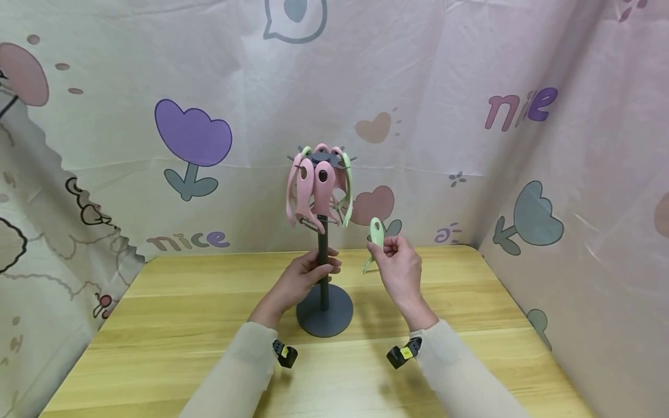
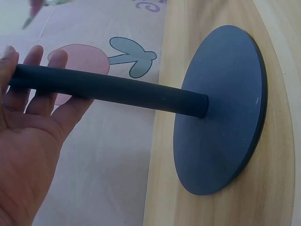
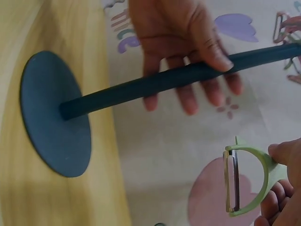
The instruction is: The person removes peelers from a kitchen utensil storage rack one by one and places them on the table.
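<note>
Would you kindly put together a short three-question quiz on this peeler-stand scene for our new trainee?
1. True or false: the left hand grips the stand's pole.
2. What colour is the peeler held by the right hand?
3. What does the stand's base sit on: A) the wooden table, B) a cloth, C) a tray?

Key: 1 true; 2 green; 3 A.
</note>
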A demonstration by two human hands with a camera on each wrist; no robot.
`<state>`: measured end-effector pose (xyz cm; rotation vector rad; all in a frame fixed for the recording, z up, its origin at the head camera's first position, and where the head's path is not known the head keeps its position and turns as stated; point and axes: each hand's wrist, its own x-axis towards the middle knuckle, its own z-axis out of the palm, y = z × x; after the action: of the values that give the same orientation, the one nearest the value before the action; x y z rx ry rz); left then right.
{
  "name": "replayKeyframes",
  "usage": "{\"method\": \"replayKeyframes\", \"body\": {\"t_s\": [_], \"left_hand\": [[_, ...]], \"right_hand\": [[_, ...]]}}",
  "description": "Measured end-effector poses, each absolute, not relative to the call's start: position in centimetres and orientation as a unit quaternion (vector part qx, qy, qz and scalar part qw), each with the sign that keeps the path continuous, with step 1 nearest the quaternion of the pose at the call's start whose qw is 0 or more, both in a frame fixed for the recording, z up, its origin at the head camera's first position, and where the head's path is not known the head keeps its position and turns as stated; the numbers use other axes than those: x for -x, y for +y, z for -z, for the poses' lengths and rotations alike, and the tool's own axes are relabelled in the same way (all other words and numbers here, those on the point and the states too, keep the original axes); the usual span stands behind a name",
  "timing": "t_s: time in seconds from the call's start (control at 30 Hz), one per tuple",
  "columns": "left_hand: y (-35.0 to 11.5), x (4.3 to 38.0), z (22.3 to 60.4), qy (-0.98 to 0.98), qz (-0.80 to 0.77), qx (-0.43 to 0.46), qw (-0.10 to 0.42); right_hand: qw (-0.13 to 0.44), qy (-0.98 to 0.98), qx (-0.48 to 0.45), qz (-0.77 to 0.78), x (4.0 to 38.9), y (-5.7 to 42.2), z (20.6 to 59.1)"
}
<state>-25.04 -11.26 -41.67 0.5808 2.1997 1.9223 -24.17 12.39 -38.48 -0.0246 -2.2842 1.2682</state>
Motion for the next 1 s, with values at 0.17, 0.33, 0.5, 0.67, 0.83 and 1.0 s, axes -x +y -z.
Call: {"method": "replayKeyframes", "body": {"t_s": [0.17,0.33,0.5,0.67,0.83,1.0], "left_hand": [[-11.3,25.0,41.8,0.733,-0.645,-0.201,0.084],[-11.3,25.0,41.9,0.734,-0.644,-0.200,0.081],[-11.3,24.9,41.9,0.736,-0.644,-0.194,0.080],[-11.3,25.0,41.9,0.735,-0.647,-0.189,0.080],[-11.2,25.0,42.0,0.733,-0.648,-0.189,0.078],[-11.2,25.0,42.0,0.733,-0.649,-0.191,0.076]], "right_hand": [[0.238,-0.861,0.031,-0.448,24.8,12.4,40.0],[0.209,-0.880,0.036,-0.426,25.5,12.2,41.5],[0.194,-0.893,0.039,-0.404,25.8,12.0,42.3],[0.175,-0.904,0.045,-0.388,26.1,12.1,43.1],[0.152,-0.917,0.049,-0.365,26.6,12.0,44.2],[0.118,-0.930,0.054,-0.343,27.1,12.1,45.4]]}}
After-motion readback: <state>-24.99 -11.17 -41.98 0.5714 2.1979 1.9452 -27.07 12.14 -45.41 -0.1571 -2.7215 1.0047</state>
